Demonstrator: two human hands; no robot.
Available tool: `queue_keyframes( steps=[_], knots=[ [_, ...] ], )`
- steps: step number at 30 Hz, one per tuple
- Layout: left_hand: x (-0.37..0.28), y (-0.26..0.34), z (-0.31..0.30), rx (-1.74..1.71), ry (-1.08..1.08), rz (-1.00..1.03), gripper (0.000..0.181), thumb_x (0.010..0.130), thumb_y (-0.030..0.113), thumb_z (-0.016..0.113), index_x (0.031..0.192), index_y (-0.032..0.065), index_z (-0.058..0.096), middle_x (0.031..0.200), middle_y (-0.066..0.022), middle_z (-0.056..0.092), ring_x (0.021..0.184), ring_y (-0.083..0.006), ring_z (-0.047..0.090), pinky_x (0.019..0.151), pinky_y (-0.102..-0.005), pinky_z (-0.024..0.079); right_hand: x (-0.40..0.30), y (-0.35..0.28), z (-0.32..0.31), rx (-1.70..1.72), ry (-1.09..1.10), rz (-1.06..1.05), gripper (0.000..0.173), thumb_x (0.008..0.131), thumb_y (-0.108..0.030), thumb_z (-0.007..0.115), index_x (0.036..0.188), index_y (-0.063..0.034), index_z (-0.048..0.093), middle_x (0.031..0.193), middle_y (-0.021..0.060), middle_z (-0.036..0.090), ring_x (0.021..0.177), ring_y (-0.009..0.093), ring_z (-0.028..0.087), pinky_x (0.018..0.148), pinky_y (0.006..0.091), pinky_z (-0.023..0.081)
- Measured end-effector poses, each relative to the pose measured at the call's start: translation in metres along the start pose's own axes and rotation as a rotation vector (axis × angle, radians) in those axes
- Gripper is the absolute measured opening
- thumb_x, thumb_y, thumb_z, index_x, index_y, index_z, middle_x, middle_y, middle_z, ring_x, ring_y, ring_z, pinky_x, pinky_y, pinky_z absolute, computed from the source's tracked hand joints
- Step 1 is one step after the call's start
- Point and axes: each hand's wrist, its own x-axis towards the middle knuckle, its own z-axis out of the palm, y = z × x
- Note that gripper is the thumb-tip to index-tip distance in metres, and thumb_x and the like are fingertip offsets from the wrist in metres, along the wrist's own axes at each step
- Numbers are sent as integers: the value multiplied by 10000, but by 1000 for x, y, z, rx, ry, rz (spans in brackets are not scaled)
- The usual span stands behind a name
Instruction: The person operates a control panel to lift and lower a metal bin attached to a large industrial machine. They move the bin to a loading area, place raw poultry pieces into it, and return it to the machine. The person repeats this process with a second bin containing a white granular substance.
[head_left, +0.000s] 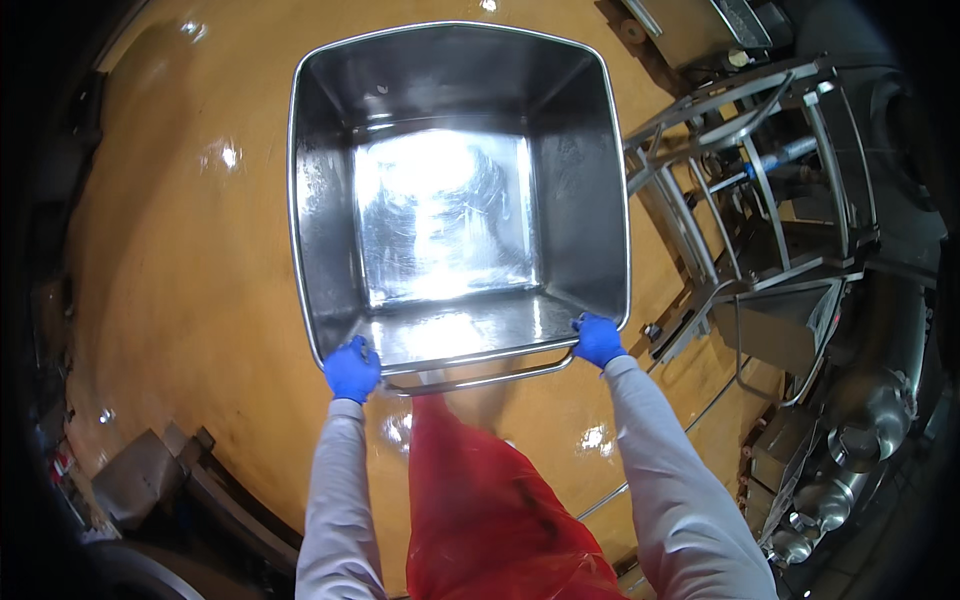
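A deep stainless steel tub (585, 172) stands in front of me, its scratched bottom shining under the light with nothing on it. My left hand (352, 370), in a blue glove, grips the rim at the tub's near left corner. At the near right corner my right hand (599, 340), gloved the same way, is closed over the rim. Between the two hands a bent steel push handle (487, 380) runs along the near side. The tub's underside and any wheels are hidden from this angle.
To the right stands a metal frame with rails and steps (757, 172), close to the tub. Rounded steel machinery (862, 435) lines the lower right. Dark metal equipment (142, 480) is at lower left. The floor (187, 247) is yellow-brown and glossy. A red apron (487, 510) covers my front.
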Motion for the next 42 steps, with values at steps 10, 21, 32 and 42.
queue_keyframes(
  steps=[10, 21, 32, 42],
  knots=[
    [371, 23, -159, 99, 20, 263, 264, 717, 296, 645, 874, 86, 676, 768, -156, 666, 746, -351, 640, 716, -450, 500, 195, -57, -141, 161, 120, 40, 326, 656, -286, 659, 932, -112, 674, 855, 116, 648, 823, 320, 638, 710, 437, 513],
    [686, 203, -235, 348, -30, 438, 308, 683, 375, 623, 782, 95, 701, 758, -147, 652, 797, -342, 628, 733, -454, 485, 383, 43, -317, 371, 245, 183, 286, 652, -279, 702, 883, -118, 652, 833, 102, 647, 755, 321, 641, 669, 433, 507],
    [861, 425, -253, 369, -280, 385, 426, 797, 475, 547, 878, 92, 713, 889, -152, 678, 857, -328, 653, 744, -463, 502, 561, 306, -484, 226, 211, 184, 334, 556, -238, 685, 858, -98, 658, 845, 139, 647, 796, 348, 626, 745, 453, 486],
    [958, 576, -272, 146, -321, 565, 491, 908, 524, 480, 910, 64, 652, 822, -133, 635, 801, -304, 621, 741, -433, 490, 726, 389, -670, 202, 519, 558, 671, 596, -120, 681, 1234, -54, 483, 1341, 169, 424, 1349, 377, 288, 1104, 539, 243]
  ],
)
